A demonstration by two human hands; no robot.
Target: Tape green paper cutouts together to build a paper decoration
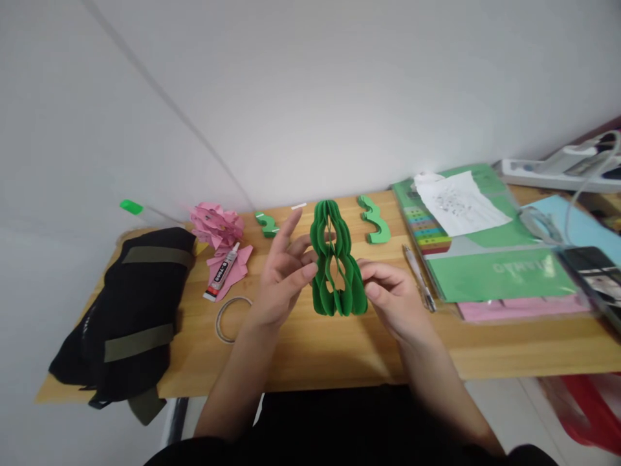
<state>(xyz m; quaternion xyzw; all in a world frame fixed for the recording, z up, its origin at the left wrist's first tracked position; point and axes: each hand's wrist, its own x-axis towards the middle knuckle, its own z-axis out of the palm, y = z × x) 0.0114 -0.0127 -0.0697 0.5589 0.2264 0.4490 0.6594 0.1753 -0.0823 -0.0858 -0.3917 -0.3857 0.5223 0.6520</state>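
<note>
Between my two hands, above the wooden table (315,353), is a green layered paper gourd (320,288) with fanned wavy leaves and openings down its middle. My right hand (395,298) pinches its lower right edge between thumb and fingers. On the other side, my left hand (286,278) has its thumb and some fingertips at the gourd's left edge, while its index finger points up. Behind the gourd lie a green wavy paper piece (376,223) on the right and a smaller green cut piece (266,224) on the left.
At left are a black bag (136,310), a pink paper flower (217,225), a glue tube (222,272) and a tape roll (218,323). At right are a pen (418,275), a green paper pack (499,275), a crumpled sheet (460,204), a phone (594,278) and a power strip (543,173).
</note>
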